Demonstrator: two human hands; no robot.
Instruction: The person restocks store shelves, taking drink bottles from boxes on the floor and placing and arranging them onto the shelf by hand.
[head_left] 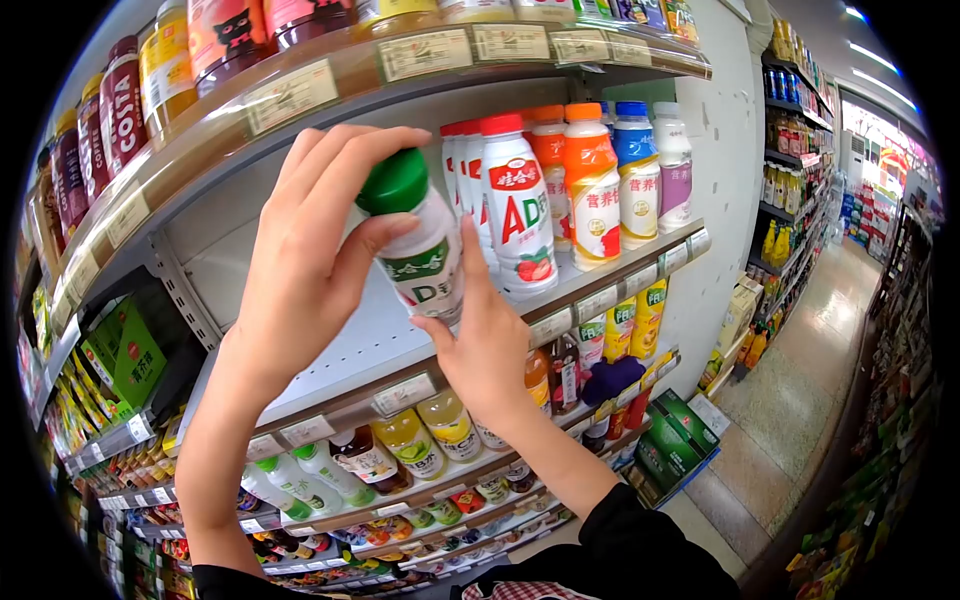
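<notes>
Both my hands are closed round one white drink bottle (420, 255) with a green cap and a green label, held tilted in front of the shelf. My left hand (318, 215) grips it near the cap, thumb on the near side and fingers reaching over the top. Lower down, my right hand (485, 345) pinches the body near its base. Just right of the bottle, a red-capped white bottle (518, 210) stands at the front of a row of similar ones. Orange-capped bottles (592, 190), a blue-capped bottle (637, 175) and a white-capped purple-labelled bottle (673, 165) follow along the shelf.
An upper shelf edge (290, 100) with price tags runs above my hands, carrying bottled drinks. Below, another shelf holds yellow-labelled bottles (410, 445). A purple cloth-like item (613, 380) hangs at the lower shelf edge. Green boxes (675, 440) sit on the floor beside the aisle (800, 360).
</notes>
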